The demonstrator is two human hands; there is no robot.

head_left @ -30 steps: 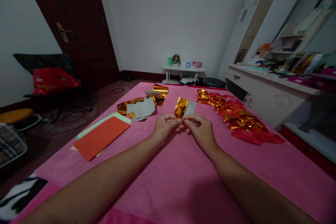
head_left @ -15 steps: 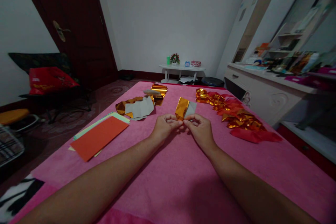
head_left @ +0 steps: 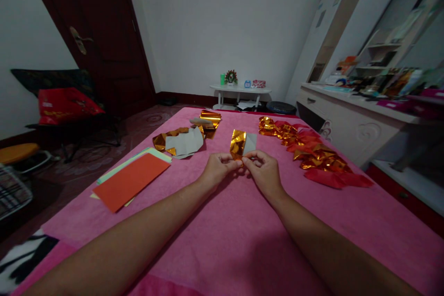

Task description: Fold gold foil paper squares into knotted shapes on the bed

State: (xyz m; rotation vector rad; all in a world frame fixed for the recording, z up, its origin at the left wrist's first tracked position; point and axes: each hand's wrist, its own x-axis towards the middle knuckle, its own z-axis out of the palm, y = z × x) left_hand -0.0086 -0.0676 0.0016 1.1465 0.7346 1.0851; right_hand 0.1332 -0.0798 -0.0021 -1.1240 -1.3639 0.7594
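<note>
Between my hands, a small piece of gold foil paper stands up from my fingertips, its pale grey-white back showing on the right side. My left hand pinches its lower edge from the left. From the right, my right hand pinches the same edge, thumb and fingertips meeting those of the left. The bottom of the paper is hidden by my fingers. Beyond my left hand lie crumpled gold foil pieces with a white-backed sheet. A roll of gold foil rests farther back.
A stack of coloured paper with an orange sheet on top lies at left on the pink cloth. Crumpled gold and red foil shapes line the right side. A small white table stands by the wall, and a cluttered dresser at right.
The foil paper has shifted slightly left and turned a little more upright in my fingers. Both hands keep their pinch in nearly the same place.
</note>
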